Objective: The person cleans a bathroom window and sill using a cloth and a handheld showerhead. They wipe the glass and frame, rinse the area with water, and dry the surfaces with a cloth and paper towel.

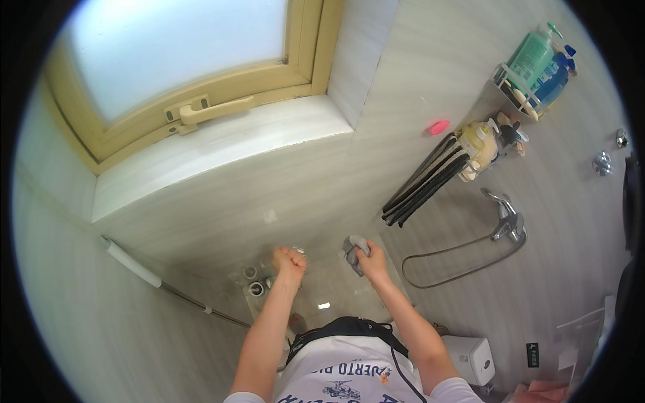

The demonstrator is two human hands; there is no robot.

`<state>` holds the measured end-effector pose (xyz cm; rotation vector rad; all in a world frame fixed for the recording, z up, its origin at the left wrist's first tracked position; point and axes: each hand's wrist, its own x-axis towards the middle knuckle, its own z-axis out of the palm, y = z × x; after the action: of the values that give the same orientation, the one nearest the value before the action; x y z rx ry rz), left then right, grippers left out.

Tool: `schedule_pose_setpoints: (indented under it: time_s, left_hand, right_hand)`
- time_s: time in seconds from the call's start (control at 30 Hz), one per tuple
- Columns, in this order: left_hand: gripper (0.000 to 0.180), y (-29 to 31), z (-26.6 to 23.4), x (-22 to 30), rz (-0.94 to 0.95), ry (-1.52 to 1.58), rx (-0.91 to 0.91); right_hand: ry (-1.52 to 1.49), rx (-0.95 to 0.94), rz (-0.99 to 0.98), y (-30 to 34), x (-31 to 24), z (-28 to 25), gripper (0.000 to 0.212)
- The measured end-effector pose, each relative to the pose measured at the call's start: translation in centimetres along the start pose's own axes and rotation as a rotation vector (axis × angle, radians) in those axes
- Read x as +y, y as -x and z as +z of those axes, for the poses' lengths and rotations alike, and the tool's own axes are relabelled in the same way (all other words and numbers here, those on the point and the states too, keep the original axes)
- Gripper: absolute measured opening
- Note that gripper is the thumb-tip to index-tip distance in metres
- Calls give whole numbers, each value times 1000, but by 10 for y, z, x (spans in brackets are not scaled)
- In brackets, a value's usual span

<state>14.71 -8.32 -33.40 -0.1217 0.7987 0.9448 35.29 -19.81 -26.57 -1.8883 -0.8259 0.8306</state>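
- Head view: the right hand [376, 264] is gripping a bunched grey cloth [355, 251], its fingers folding around the near side.
- The cloth is sitting right of the left hand, well apart from it, in front of the pale wall [295, 181].
- The left hand [289, 265] is curling into a fist; I cannot tell whether anything is lying inside it.
- Just left of that fist, a dark-rimmed round container [256, 289] is standing low down.
- Farther left, a pole with a white upper part [133, 262] is slanting along the wall.
- Above the hands, a yellow-framed window is showing its lever handle [218, 111].
- To the right, a striped towel [430, 180] is hanging, and a chrome mixer tap [509, 225] is carrying a looping hose [463, 272].
- Higher up, a wire rack is holding a green pump bottle [533, 59] and a blue bottle [553, 79].
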Motion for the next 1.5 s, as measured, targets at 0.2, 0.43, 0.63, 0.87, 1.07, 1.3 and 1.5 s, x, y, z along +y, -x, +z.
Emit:
schedule_pose_setpoints:
  time_s: [0.2,0.43,0.63,0.87,1.07,1.3,1.5]
  left_hand:
    - [43,87,43,11,-109,-132,-225]
    - [22,114,5,32,-8,214,-500]
    - [23,156,13,55,249,-15,-415]
    - [26,191,12,102,660,-703,-76]
    - [21,212,18,121,631,-907,-194]
    - [29,229,52,127,649,-791,-341]
    - [10,247,110,119,909,-767,-432]
  right_hand:
    - [35,-327,-526,39,-54,43,34]
    - [172,-273,-474,52,-114,62,23]
    - [51,-414,-594,63,-126,111,23]
    - [133,-347,-841,85,-180,109,14]
    - [77,-233,-797,88,-195,87,12]
    - [48,-559,-955,100,-231,69,34]
    - [153,-416,-1255,87,-274,32,28]
